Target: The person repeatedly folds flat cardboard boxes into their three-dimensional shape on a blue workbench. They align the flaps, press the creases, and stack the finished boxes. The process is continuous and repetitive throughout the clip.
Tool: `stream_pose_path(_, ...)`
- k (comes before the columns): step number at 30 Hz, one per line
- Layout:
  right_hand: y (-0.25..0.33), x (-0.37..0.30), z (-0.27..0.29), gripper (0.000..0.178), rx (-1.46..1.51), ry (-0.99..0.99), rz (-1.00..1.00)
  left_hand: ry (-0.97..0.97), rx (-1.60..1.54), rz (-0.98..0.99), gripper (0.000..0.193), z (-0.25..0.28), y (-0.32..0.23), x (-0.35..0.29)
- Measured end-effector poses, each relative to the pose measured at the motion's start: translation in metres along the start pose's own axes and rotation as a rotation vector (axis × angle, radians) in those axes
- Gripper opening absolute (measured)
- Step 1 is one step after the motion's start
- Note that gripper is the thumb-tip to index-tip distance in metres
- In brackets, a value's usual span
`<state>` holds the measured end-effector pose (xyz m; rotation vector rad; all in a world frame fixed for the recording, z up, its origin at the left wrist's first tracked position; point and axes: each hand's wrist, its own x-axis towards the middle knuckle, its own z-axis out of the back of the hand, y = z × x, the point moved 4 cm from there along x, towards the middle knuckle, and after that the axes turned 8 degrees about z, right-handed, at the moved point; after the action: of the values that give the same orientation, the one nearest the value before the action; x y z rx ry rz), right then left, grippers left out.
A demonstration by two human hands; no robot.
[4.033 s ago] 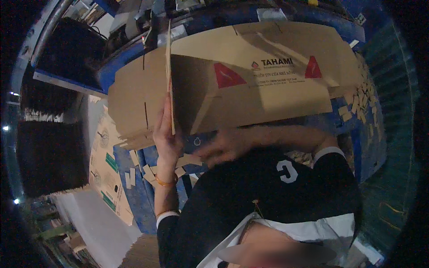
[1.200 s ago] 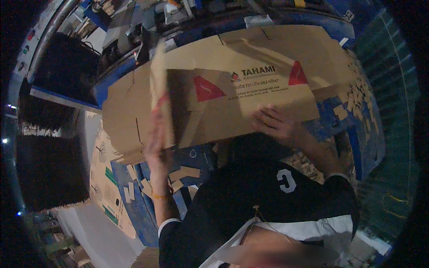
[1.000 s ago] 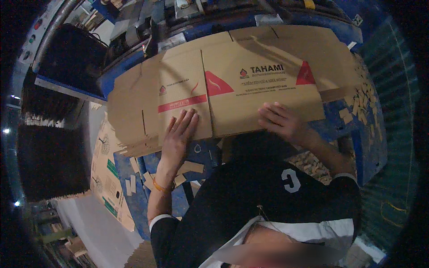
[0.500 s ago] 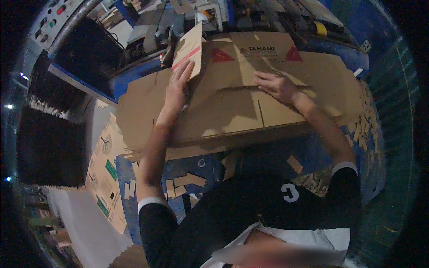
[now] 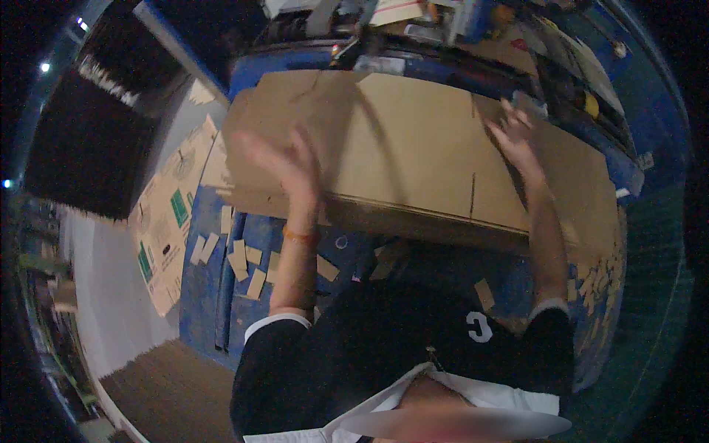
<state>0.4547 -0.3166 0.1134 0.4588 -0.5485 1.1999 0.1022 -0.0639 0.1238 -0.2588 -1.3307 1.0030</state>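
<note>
A stack of flat brown cardboard box blanks (image 5: 421, 148) lies in front of me, its top sheet plain with short slots. My left hand (image 5: 288, 166) is over the left part of the stack, fingers apart and blurred, holding nothing; I cannot tell if it touches the board. At the far right of the stack my right hand (image 5: 519, 140) is raised near the back edge, its fingers spread and holding nothing. Beyond the stack, a cardboard sheet with a red stripe (image 5: 396, 11) lies on the machine (image 5: 443, 66).
Small cardboard offcuts (image 5: 255, 284) are scattered on the blue surface (image 5: 203, 295) below the stack, with more at the right. A large printed cardboard sheet (image 5: 166, 236) leans at the left. Dark stacked piles (image 5: 88, 144) stand farther left.
The red-printed blank has left the stack, and a red-striped sheet now lies on the machine. My left hand has let go of its edge and drawn back; my right hand has moved right.
</note>
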Motion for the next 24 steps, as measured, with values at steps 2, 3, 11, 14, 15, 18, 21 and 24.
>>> stream_pose_path(2, -0.014, -0.048, 0.038, 0.054, 0.120, -0.037, -0.294, 0.009, 0.156, 0.278, 0.089, 0.019, 0.045, -0.003)
stream_pose_path(3, -0.025, -0.065, 0.060, 0.049, 0.194, -0.162, -0.345, 0.035, 0.201, 0.470, 0.091, 0.027, 0.065, -0.008)
stream_pose_path(11, -0.081, -0.272, 0.148, 0.073, -0.801, 0.002, -0.788, 0.232, 0.623, 0.206, 0.091, 0.009, 0.058, -0.010)
stream_pose_path(14, -0.112, -0.297, 0.141, 0.068, -0.629, 0.070, -0.888, 0.317, 0.651, 0.143, 0.087, 0.014, 0.052, -0.005)
stream_pose_path(15, -0.118, -0.297, 0.136, 0.066, -0.603, 0.116, -0.886, 0.330, 0.587, 0.158, 0.084, 0.020, 0.053, -0.001)
stream_pose_path(18, -0.123, -0.294, 0.126, 0.059, -0.429, 0.133, -1.003, 0.339, 0.208, 0.151, 0.072, 0.038, 0.049, 0.027)
stream_pose_path(21, -0.109, -0.281, 0.128, 0.075, -0.642, 0.065, -1.033, 0.312, 0.105, 0.211, 0.060, 0.048, 0.040, 0.051)
stream_pose_path(24, -0.090, -0.257, 0.134, 0.078, -0.734, -0.093, -1.033, 0.087, -0.255, 0.269, 0.057, 0.054, 0.040, 0.067)
